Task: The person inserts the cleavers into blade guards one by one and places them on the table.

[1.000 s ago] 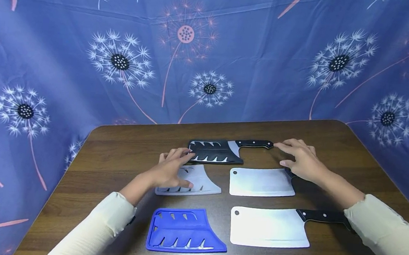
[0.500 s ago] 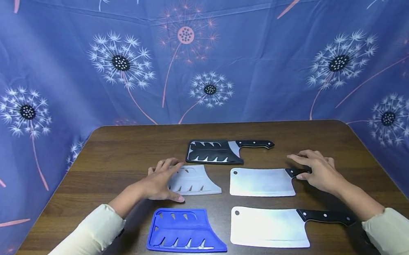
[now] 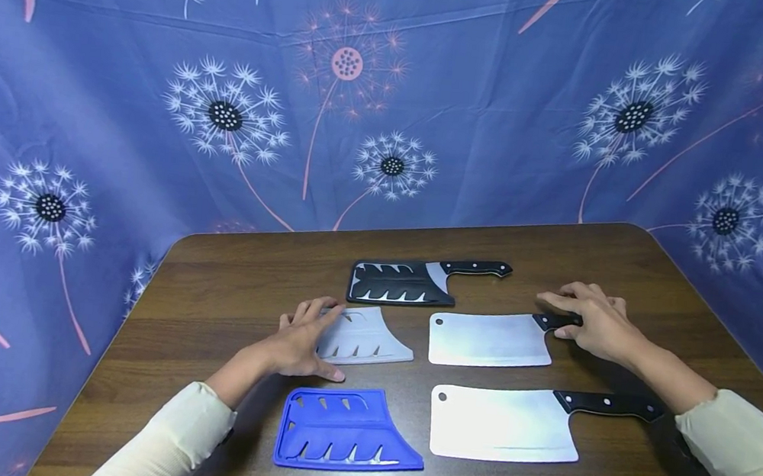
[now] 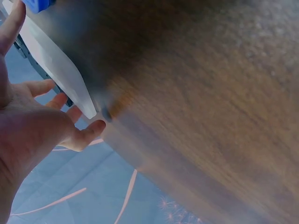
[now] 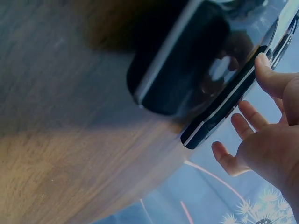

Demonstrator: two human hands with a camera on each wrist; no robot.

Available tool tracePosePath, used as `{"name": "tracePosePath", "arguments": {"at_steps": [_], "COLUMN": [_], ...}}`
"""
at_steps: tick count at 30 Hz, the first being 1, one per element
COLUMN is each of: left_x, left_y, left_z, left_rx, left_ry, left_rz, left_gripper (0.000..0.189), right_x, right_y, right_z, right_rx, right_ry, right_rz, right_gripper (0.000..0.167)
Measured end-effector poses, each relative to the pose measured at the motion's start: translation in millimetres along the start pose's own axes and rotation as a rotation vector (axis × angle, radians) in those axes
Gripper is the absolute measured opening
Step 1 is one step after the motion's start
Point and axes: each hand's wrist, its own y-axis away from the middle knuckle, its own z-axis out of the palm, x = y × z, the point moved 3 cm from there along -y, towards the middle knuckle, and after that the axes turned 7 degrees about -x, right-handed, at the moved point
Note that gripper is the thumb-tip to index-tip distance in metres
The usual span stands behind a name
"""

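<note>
My left hand spans the left end of a light grey blade guard lying on the table, thumb by its near edge and fingers by its far edge. In the left wrist view the fingers spread loosely about that guard. Over the black handle of the middle cleaver is my right hand, its thumb at the near side. The right wrist view has the thumb at the handle and relaxed fingers beyond it. The handle's end is hidden under the palm in the head view.
Behind lies a cleaver in a black blade guard. Nearer me are a blue blade guard and a bare cleaver, its handle pointing right. A blue dandelion-print cloth hangs behind the brown table.
Both hands have drawn back from the black-guarded cleaver: the left down and left to the grey guard, the right down and right to the middle cleaver's handle. Over the last half second they barely move.
</note>
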Motion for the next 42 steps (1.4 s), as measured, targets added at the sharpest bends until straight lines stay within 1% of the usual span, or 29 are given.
{"name": "tracePosePath", "arguments": {"at_steps": [8,17,26,31,42], "left_x": [-1.1,-0.7,1.9,2.5,3.3], "left_y": [-0.9,-3.6,-5.0,-5.0,-5.4], "left_z": [1.7,-2.4,-5.0,-4.7,-4.0], "left_rx": [0.000,-0.010,-0.014,-0.007,0.037], "left_ry": [-0.013,-0.024,-0.029,-0.026,-0.002], "left_rz": [0.015,0.021,0.021,0.005,-0.022], "left_gripper": [0.109,0.106,0.103,0.101,0.100], "right_x": [3,5,4,3,-1], "right_y": [1.0,0.8,1.0,1.1,4.6], "right_z": [4,7,10,11,15], "right_rx": [-0.008,-0.007,0.056,0.081,0.128], "right_ry": [-0.003,0.013,0.052,0.068,0.096], "right_rz": [0.015,0.018,-0.027,-0.044,-0.066], "right_gripper": [0.065,0.054,0.042,0.041,0.039]}}
